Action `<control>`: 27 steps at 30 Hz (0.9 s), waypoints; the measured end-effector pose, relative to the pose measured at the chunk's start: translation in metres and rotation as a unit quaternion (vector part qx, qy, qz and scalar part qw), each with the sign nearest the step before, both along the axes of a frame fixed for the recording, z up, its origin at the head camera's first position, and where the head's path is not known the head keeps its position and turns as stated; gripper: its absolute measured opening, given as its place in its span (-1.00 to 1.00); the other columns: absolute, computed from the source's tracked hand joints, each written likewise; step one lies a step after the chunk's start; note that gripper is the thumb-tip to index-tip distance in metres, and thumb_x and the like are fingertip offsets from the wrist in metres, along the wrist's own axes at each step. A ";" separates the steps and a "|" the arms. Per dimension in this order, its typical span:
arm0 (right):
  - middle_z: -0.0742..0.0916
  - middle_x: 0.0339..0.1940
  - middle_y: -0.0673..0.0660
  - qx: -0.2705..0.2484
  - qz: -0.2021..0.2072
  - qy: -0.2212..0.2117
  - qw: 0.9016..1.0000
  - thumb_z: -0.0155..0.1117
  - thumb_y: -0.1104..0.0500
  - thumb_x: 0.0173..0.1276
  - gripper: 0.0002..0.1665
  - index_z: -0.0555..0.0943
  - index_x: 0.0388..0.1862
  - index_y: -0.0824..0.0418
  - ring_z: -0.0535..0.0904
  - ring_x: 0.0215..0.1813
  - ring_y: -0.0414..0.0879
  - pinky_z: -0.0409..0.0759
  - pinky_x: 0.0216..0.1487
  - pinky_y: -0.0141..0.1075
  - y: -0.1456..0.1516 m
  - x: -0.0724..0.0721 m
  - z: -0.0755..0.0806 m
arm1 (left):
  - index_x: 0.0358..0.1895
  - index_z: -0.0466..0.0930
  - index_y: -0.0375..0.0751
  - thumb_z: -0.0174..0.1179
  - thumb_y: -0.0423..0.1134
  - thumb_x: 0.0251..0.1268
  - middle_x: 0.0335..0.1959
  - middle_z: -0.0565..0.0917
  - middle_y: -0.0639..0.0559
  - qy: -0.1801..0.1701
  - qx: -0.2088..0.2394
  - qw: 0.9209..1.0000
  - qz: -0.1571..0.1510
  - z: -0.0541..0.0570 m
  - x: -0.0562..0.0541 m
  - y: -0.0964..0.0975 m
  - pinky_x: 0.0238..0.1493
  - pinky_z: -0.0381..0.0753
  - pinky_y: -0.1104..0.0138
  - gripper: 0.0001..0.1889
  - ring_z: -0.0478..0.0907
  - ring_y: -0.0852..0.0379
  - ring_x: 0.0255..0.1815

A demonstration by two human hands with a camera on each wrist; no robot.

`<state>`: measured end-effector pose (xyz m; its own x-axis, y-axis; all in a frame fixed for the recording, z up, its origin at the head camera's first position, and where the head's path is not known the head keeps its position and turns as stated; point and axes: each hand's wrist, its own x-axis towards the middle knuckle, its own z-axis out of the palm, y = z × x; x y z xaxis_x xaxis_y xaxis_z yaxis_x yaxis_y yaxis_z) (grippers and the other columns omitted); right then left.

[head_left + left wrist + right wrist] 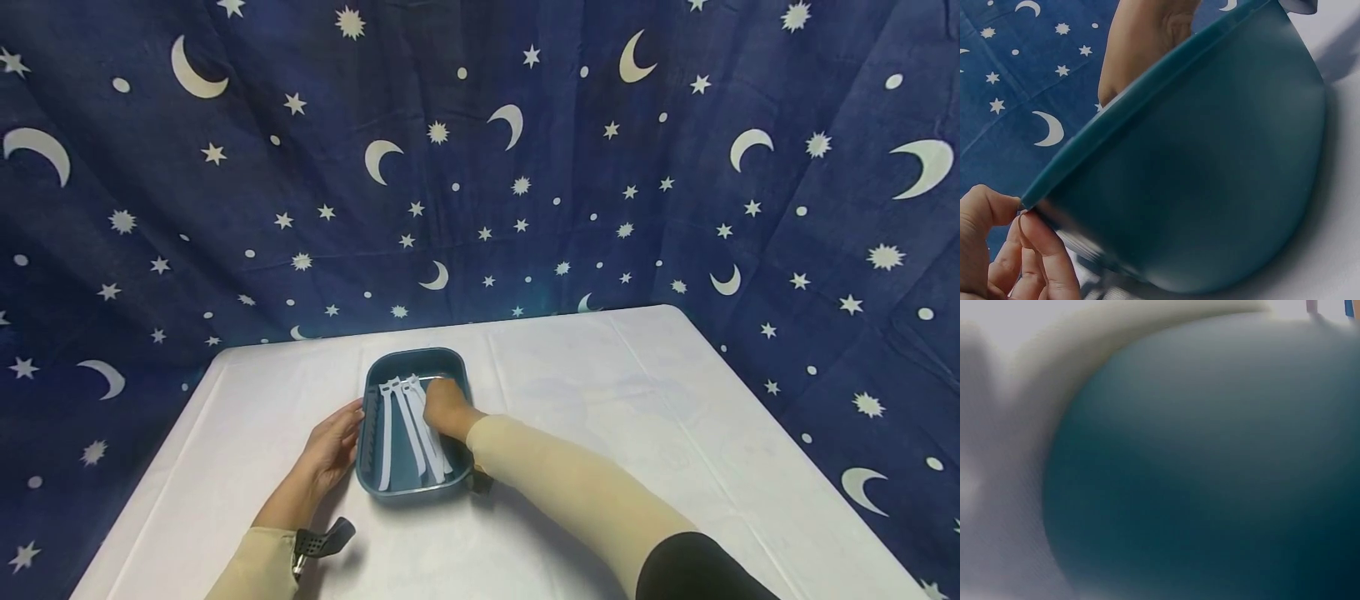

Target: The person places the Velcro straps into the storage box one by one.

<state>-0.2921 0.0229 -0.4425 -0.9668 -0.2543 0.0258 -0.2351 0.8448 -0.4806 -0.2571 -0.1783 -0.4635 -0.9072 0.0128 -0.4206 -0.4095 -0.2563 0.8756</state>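
A blue-green plastic tray [411, 497] with rounded corners rests on the table. Inside lie several white strap-like cable ties [406, 429] with slotted heads, and a dark strap-like piece [370, 429] runs along the left inner wall. In the left wrist view my left hand [1025, 250] pinches the rim between thumb and fingers; the head view has this left hand [333, 446] at the tray's left side. My right hand [448, 408] reaches into the right part of the tray, over the ties. Its fingers are hidden, and the right wrist view is filled by the blurred tray wall [1210, 456].
A white cloth covers the table [585, 383], with more surface on both sides of the tray. Behind it hangs a dark blue curtain [480, 150] with moons and stars. A black strap [324, 540] sits at the left wrist.
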 end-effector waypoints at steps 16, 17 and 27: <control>0.54 -0.65 0.08 0.037 0.018 0.021 0.999 0.14 0.41 0.07 -0.75 0.38 -0.69 0.18 0.48 -0.55 -0.11 0.49 -0.58 -0.39 0.003 -0.001 -0.001 | 0.49 0.21 -0.18 0.05 -0.24 0.40 -0.18 0.60 0.22 -0.001 -0.013 1.000 -0.013 0.000 -0.006 0.001 -0.15 0.68 0.54 -0.40 0.58 0.36 -0.19; 0.52 -0.66 0.07 0.037 0.018 0.015 0.999 0.14 0.41 0.08 -0.73 0.37 -0.70 0.17 0.47 -0.56 -0.11 0.48 -0.59 -0.40 0.003 -0.001 0.002 | 0.48 0.22 -0.18 0.05 -0.24 0.40 -0.18 0.60 0.22 -0.001 -0.014 1.000 -0.012 0.001 -0.006 0.001 -0.17 0.69 0.54 -0.41 0.58 0.36 -0.19; 0.33 -0.82 -0.04 -0.034 0.025 -0.026 0.999 0.27 0.34 0.20 -0.70 0.45 -0.69 0.25 0.26 -0.75 -0.21 0.23 -0.73 -0.49 0.006 0.016 0.032 | 0.47 0.23 -0.19 0.02 -0.23 0.42 -0.16 0.62 0.23 0.005 -0.038 0.999 -0.013 -0.003 0.004 0.001 -0.22 0.70 0.54 -0.43 0.60 0.37 -0.22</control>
<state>-0.2762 0.0288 -0.4107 -0.9534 -0.3017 -0.0041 -0.2499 0.7971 -0.5497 -0.2529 -0.1773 -0.4665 -0.9109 0.0054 -0.4127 -0.4069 -0.1785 0.8959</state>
